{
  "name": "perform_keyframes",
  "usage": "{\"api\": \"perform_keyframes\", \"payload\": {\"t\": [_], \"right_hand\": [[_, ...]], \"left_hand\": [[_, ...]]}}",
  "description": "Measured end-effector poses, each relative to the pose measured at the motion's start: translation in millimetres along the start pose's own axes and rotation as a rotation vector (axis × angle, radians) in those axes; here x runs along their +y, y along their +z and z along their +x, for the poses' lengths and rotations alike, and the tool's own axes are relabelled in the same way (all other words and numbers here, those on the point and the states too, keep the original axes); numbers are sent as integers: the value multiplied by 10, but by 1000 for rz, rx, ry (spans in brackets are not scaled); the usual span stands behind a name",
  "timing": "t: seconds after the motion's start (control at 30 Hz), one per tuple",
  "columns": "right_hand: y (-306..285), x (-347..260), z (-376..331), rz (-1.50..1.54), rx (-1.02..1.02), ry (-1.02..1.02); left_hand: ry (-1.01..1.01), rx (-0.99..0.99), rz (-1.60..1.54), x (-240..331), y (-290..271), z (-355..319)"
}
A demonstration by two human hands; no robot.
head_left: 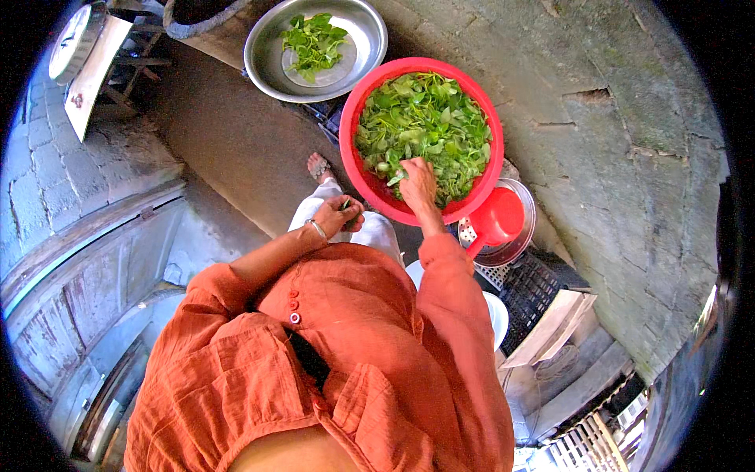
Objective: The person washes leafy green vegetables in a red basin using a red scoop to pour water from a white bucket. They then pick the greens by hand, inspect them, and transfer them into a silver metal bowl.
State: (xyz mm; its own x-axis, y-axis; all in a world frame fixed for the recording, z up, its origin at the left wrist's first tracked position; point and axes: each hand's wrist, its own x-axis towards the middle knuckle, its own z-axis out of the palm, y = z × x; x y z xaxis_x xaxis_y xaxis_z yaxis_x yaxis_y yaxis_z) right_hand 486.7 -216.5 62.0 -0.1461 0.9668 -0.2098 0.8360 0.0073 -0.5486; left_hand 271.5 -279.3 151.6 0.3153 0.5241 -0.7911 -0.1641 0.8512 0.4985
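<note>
A red plastic basin full of leafy greens stands in front of me, a little to the right. My right hand reaches over its near rim, fingers closed on some of the leaves near the basin's front. My left hand rests by my lap, below and left of the basin. Its fingers are curled closed, and a bit of dark green leaf shows between them. Beyond the basin to the left, a wide metal bowl holds a small bunch of green leaves.
Right of my right forearm, a red plastic dipper lies on a round metal pan. A black crate and wooden boards are nearer. A rough wall rises on the right. At far left is a dial scale.
</note>
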Motion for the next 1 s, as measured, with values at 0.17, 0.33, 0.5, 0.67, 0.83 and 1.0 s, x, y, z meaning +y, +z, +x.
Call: {"api": "perform_keyframes", "payload": {"t": [0.17, 0.33, 0.5, 0.67, 0.83, 1.0], "right_hand": [[180, -209, 7, -244, -139, 125], [68, 141, 10, -33, 223, 52], [112, 75, -63, -33, -16, -29], [53, -94, -34, -118, 202, -19], [95, 102, 7, 22, 248, 249], [174, -2, -76, 69, 156, 99]], "left_hand": [[-15, 39, 10, 45, -13, -15], [2, 10, -12, 26, -1, 75], [-11, -14, 52, 78, 71, 80], [-3, 4, 32, 39, 66, 107], [-13, 5, 60, 51, 61, 90], [-17, -2, 51, 58, 87, 108]]}}
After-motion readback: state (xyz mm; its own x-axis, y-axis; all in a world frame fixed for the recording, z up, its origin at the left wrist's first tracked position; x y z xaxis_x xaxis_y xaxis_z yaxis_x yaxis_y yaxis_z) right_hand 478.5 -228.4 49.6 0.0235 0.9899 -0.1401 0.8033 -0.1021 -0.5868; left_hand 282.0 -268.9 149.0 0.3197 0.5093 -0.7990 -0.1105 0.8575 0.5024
